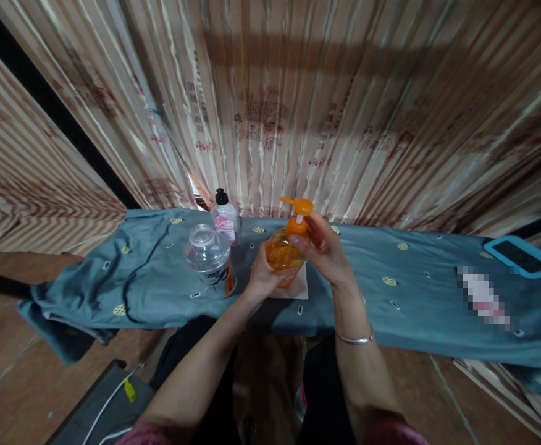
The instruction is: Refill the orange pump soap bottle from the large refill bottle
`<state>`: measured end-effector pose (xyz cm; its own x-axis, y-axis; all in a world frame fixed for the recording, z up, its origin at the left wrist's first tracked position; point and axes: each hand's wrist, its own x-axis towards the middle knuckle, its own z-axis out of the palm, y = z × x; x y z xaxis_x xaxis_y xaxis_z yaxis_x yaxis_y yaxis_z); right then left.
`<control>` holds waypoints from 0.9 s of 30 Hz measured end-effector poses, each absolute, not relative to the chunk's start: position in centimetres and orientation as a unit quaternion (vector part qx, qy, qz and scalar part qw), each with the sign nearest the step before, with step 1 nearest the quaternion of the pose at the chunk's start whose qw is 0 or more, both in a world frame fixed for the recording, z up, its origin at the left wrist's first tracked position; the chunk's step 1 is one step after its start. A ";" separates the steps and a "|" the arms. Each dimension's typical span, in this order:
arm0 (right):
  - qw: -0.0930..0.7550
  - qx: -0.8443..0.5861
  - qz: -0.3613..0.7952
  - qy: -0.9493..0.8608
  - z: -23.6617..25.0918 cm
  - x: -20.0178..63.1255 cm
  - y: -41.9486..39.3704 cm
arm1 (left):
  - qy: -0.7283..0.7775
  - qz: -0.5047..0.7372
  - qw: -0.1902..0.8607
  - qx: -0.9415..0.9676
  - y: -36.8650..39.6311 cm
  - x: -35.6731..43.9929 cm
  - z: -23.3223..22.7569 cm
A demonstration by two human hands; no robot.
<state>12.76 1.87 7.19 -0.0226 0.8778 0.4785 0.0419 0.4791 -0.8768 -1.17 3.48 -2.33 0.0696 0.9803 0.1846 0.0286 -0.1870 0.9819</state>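
Bottle (280, 250), rounded translucent amber, left hand (267, 273) clasping body, right hand (326, 252) gripping orange collar (295, 227)

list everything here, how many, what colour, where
rounded translucent pump bottle: 1, amber, orange pump, in both hands
wide plastic bottle: 1, clear, dark and orange print, left
black-topped plastic bottle: 1, clear, pink label, near curtain
flat sheet: 1, whitish, beneath pump bottle
framed device: 1, blue, black, far right
pixelated item: 1, white, pink, near device
patterned cloth: 1, teal, under bottles
pleated curtain: count unclear, beige, behind
bars: several, black, both sides
boxy object: 1, grey, lower left
cable: count unclear, white, yellow tag, left
floor: 1, brown, below
trouser legs: 2, black, bottom
sleeves: 2, maroon, bottom
bangle: 1, silver, right wrist
left hand: 1, bare, round bottle
right hand: 1, bare, at collar
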 end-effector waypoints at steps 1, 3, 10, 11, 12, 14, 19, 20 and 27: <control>0.603 -0.377 0.344 -0.613 7.1 12.6 2.0 | 0.447 0.516 0.460 0.568 3.5 -1.1 -2.4; 0.617 -0.395 0.330 -0.595 6.8 12.3 2.2 | 0.456 0.511 0.460 0.564 3.5 -1.1 -2.4; 0.658 -0.361 0.321 -0.578 8.0 11.8 1.6 | 0.466 0.500 0.461 0.567 3.4 -1.1 -1.7; 0.668 -0.353 0.313 -0.576 8.5 11.8 1.3 | 0.466 0.498 0.460 0.568 3.4 -1.1 -1.6; 0.678 -0.346 0.304 -0.573 8.8 11.7 1.0 | 0.465 0.497 0.460 0.570 3.3 -1.1 -1.6; 0.694 -0.342 0.281 -0.568 9.5 11.7 0.4 | 0.463 0.497 0.460 0.572 3.3 -1.2 -1.5; 0.708 -0.343 0.257 -0.561 9.8 12.1 0.3 | 0.452 0.505 0.458 0.575 3.3 -1.1 -1.6; 0.708 -0.339 0.265 -0.559 9.7 12.3 0.5 | 0.453 0.506 0.456 0.574 3.3 -1.0 -1.5; 0.727 -0.346 0.222 -0.550 9.5 12.6 0.8 | 0.461 0.495 0.451 0.583 3.1 -1.0 -1.1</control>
<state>12.56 0.82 9.47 0.2954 0.7038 0.6460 0.0571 0.6620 -0.7473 -0.96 3.13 -1.09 0.0864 0.9832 0.1609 0.0909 -0.1686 0.9815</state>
